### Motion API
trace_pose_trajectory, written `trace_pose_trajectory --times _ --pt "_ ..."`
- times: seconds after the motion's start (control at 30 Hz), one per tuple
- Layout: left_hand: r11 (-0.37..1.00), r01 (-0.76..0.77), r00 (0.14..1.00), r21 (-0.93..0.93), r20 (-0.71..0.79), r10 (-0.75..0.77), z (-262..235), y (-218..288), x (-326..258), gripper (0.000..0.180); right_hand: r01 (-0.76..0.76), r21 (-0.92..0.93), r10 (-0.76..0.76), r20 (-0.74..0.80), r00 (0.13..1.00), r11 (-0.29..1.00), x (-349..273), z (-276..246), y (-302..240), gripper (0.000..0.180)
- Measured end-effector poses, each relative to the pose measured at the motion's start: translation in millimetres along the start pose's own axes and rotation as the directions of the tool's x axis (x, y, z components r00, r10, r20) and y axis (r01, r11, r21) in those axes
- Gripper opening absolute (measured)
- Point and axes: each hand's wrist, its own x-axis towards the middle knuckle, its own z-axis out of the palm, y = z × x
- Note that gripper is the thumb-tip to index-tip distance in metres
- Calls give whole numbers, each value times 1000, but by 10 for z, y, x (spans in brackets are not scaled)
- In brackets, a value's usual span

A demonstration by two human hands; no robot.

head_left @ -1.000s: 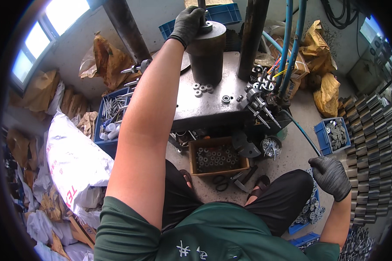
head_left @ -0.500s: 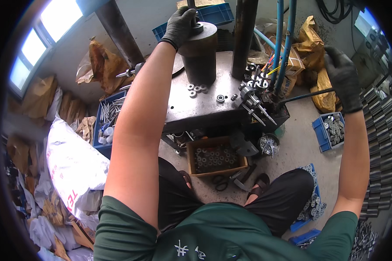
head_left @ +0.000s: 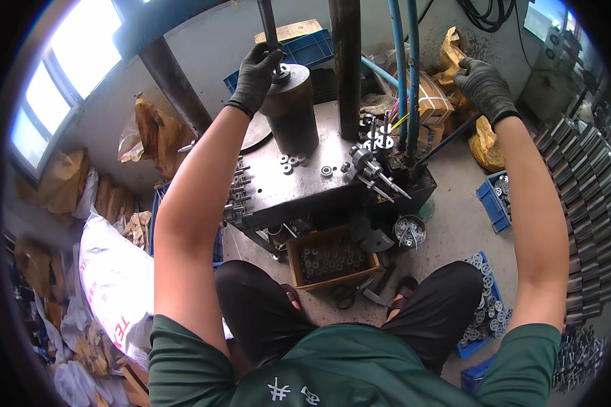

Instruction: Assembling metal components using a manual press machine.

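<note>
My left hand [head_left: 254,80], in a dark grey glove, has its fingers closed around the lower end of a dark upright rod [head_left: 268,24]. Just below sits a dark ring-shaped part [head_left: 282,76] on top of a thick steel cylinder [head_left: 290,122], which stands on a metal table. Off to the right, my gloved right hand [head_left: 483,88] is raised with fingers curled at the upper end of a slanting black lever [head_left: 448,141]; the glove hides the exact grip. Several small bearings [head_left: 293,161] lie in front of the cylinder, and another bearing [head_left: 327,171] rests apart from them.
Shafts with gears [head_left: 370,165] sit on the table's right end [head_left: 278,205], beside blue pipes [head_left: 402,88]. Beneath is a wooden box [head_left: 332,279] of rings. A blue crate [head_left: 493,203] and stacked metal bars [head_left: 577,203] stand right, a white sack [head_left: 115,278] left.
The view has shifted. My right hand has moved inward and the lever slants more steeply. My left hand sits lower beside the rod, and more of the rod shows above it.
</note>
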Motion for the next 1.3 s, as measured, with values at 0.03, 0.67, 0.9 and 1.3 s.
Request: trace_pose_trajectory --times 0.03,0.67,0.9,1.3 --pt "1000 -5 1000 -1 6 5 61 44 -84 26 -6 0 6 -5 1000 1000 -13 -20 -1 47" --pt "99 851 289 -516 302 -909 703 -324 -2983 32 117 215 -129 41 991 969 -981 -202 135 35" --pt "13 823 253 -567 346 -904 667 -429 -2896 32 463 77 -459 -59 886 883 -2067 -353 98 26" --pt "209 743 543 -635 390 -744 822 -64 -3408 30 -498 866 -190 498 846 47 -2998 1020 -1338 42"
